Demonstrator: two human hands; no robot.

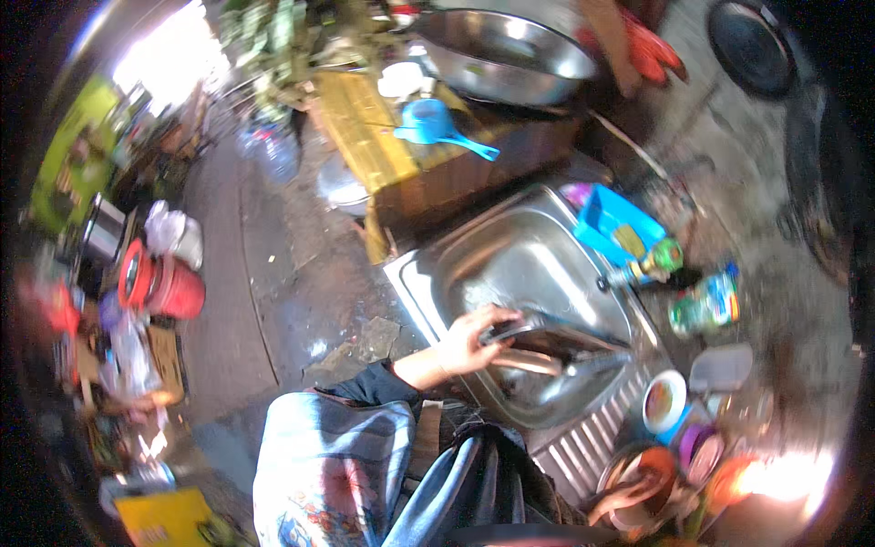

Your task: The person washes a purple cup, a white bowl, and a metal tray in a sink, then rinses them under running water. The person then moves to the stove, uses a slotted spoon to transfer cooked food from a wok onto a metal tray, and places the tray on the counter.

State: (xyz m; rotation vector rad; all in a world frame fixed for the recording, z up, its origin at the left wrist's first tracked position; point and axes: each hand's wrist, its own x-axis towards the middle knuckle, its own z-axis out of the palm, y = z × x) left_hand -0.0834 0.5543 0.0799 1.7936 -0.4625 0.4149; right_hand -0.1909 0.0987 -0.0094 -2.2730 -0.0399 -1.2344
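My left hand (476, 341) is closed on the rim of a dark shallow pan (570, 335), which is tilted on its edge inside the steel sink (538, 251). A tan, curved strip (529, 362) shows just beneath the pan's edge; I cannot make out what it is. At the lower right my right hand (629, 497) is over a cluster of bowls beside the ribbed drainboard (588, 451). It is nearest an orange-brown bowl (658, 465). Blur hides whether its fingers grip anything.
Right of the sink are a blue tub (612, 219) with a sponge, bottles (706, 305) and a white bowl (664, 401). Behind, a wooden table (360, 118) bears a blue dipper (428, 123) and a large steel basin (510, 59). Another person's bare limb (609, 41) shows at the top.
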